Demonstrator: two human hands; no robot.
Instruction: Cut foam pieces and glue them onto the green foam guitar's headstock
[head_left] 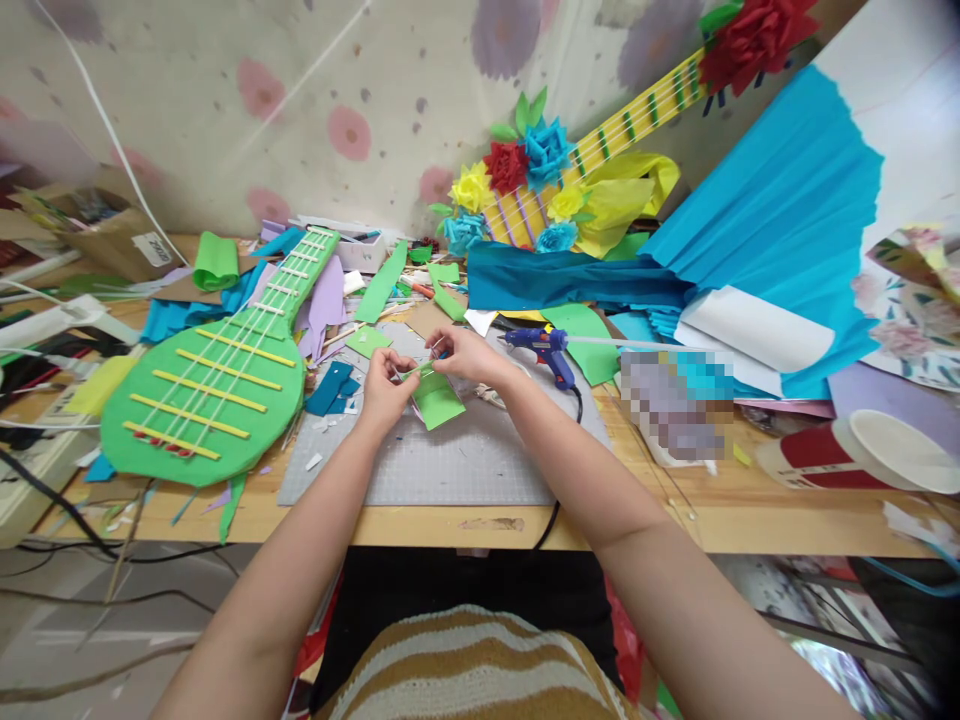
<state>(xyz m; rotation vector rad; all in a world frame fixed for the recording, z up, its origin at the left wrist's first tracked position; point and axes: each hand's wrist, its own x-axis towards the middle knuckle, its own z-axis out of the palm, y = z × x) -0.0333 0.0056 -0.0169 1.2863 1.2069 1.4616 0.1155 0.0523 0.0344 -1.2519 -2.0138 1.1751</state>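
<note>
Both hands meet over a grey cutting mat (480,470), holding a small piece of green paper (441,402) by its upper edge. My left hand (386,385) pinches the upper left corner. My right hand (459,355) pinches the top edge from the other side, its fingers close to the left ones. Something thin and pale runs along the paper's edges; I cannot make out what it is. Right of my right hand, a blue hot glue gun (546,350) lies on its side. To the left lies a green paper lute (214,390) with yellow strips and white strings.
Dark blue scraps (330,390) and green offcuts (382,285) litter the wooden table (420,525). Blue crepe paper (780,210) and a yellow guitar neck (637,110) with paper flowers stand behind. A paper cup (817,450) lies at right; a cardboard box (112,235) is back left.
</note>
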